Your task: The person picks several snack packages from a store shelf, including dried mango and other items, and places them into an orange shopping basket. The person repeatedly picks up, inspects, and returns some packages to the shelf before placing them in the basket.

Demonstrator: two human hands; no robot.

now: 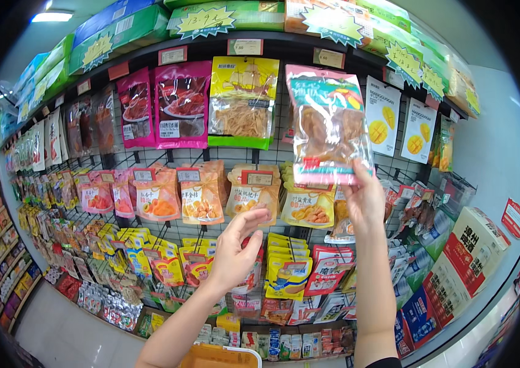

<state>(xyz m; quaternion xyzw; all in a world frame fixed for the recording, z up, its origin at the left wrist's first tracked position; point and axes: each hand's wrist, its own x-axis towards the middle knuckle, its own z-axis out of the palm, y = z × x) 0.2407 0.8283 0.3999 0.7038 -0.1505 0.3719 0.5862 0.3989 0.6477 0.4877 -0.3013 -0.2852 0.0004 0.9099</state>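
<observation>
My right hand grips the lower right edge of a clear and pink snack bag with a teal label and brown dried pieces inside. The bag stands upright at the top row of hooks, left of white mango-print packets. My left hand is raised with nothing in it, its thumb apart from the fingers, in front of the middle of the rack. Above it hangs an orange and white dried-fruit pouch. A yellow and green bag of shredded food hangs to the left of the held bag.
A wire grid rack with metal hooks carries several rows of packets. Green packs lie on the shelf above. An orange basket is at the bottom, below my left hand. Stacked cartons stand at the right; another stocked shelf is far left.
</observation>
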